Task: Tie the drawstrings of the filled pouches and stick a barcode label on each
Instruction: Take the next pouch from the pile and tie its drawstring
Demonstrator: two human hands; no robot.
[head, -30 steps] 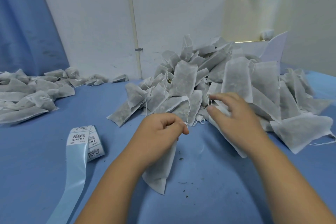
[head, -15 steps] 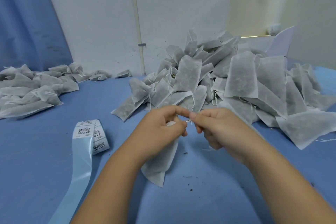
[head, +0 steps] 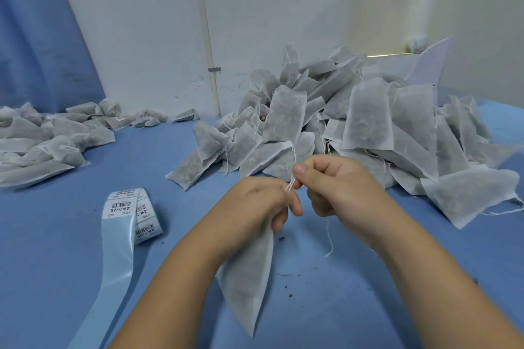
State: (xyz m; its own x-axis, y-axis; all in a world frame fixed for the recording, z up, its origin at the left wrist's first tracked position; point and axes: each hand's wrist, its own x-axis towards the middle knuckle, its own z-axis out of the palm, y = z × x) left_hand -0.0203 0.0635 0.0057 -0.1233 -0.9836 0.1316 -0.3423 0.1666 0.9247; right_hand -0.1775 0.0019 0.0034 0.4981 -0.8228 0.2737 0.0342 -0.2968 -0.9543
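Pouch (head: 249,278) under left hand (head: 255,204), drawstring (head: 292,178) between hands.

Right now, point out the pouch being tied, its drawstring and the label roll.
pouch (head: 248,289): head view, on its filled lower body.
drawstring (head: 328,235): head view, on the loose end hanging down.
label roll (head: 120,205): head view, on the top barcode label.

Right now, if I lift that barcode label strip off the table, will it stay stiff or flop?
Probably floppy: the label strip folds over itself and bends loosely across the table. Likely light, since it looks ribbon-thin. Its glossy backing may slip when pinched.
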